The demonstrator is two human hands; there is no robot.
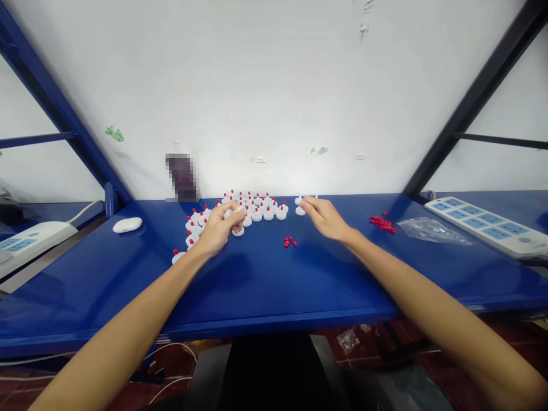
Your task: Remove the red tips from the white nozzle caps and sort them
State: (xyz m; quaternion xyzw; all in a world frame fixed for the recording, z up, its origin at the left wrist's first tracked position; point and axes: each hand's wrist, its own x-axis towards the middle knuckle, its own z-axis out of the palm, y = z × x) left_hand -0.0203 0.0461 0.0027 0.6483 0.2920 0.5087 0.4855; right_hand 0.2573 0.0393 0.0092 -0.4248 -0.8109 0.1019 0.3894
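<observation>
My left hand is closed around a white nozzle cap, mostly covered by the fingers. Around and behind it stand many white nozzle caps with red tips, upright on the blue table. My right hand has its fingers pinched together at a white nozzle cap without a red tip; the fingertips partly cover it. Another plain nozzle shows just behind that hand. Between my hands lies a small group of loose red tip covers.
A pile of red tip covers lies on the right beside a clear plastic bag and a power strip. At left are a white earbud case and another power strip. A blurred dark object leans on the wall.
</observation>
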